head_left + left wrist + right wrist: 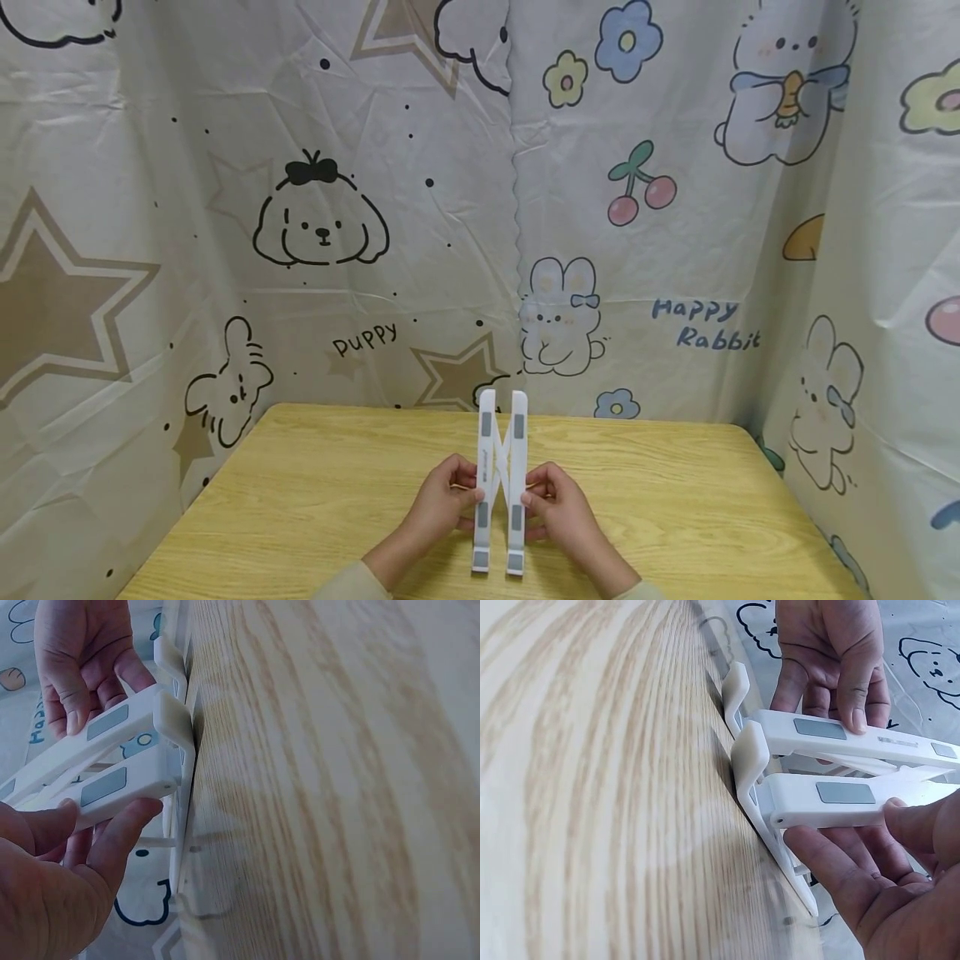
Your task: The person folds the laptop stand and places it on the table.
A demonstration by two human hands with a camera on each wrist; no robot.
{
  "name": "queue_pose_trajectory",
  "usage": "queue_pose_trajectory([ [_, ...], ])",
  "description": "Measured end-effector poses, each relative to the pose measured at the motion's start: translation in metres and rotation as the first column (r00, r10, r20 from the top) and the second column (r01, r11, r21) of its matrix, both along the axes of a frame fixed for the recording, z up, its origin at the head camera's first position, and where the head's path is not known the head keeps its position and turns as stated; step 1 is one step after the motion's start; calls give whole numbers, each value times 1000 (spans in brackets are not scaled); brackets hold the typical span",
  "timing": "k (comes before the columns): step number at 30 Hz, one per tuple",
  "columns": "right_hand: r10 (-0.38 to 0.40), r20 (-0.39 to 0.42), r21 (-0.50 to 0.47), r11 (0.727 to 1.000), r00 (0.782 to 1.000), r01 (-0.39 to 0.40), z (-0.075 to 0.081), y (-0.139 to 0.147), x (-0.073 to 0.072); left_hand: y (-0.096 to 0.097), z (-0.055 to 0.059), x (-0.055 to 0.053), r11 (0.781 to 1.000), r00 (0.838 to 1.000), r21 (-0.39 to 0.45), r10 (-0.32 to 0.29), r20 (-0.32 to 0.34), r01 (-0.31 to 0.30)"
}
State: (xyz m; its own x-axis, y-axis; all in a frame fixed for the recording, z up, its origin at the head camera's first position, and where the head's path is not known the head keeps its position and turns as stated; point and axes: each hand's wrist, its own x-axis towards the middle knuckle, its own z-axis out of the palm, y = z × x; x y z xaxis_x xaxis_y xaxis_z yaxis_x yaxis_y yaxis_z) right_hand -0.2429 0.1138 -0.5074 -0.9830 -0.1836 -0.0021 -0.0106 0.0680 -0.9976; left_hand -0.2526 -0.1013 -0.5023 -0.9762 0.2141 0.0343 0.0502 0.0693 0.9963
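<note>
A white folding laptop stand (pixel 517 462) with grey pads on its two long bars is near the front middle of the table, the bars close together and joined by crossed struts. My left hand (pixel 438 504) pinches the left bar, thumb on the face with the pads and fingers at its outer side. On the other bar, my right hand (pixel 566 510) grips in the same way, the two hands facing each other. Both wrist views show the stand's curved lips (pixel 750 754) close to the tabletop. Parts of the fingers are hidden behind the bars.
The wood-grain table (pixel 337 467) has rounded back corners. A pale curtain (pixel 450 250) printed with cartoon animals, stars and flowers hangs behind it and along both sides.
</note>
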Motion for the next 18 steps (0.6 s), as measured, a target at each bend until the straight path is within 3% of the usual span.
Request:
queue_pose_trajectory([
  [18,-3,11,4,1000,1000,3,-3,-7,-4,7,-4,-1,1000,999,2,1,-32,-1],
])
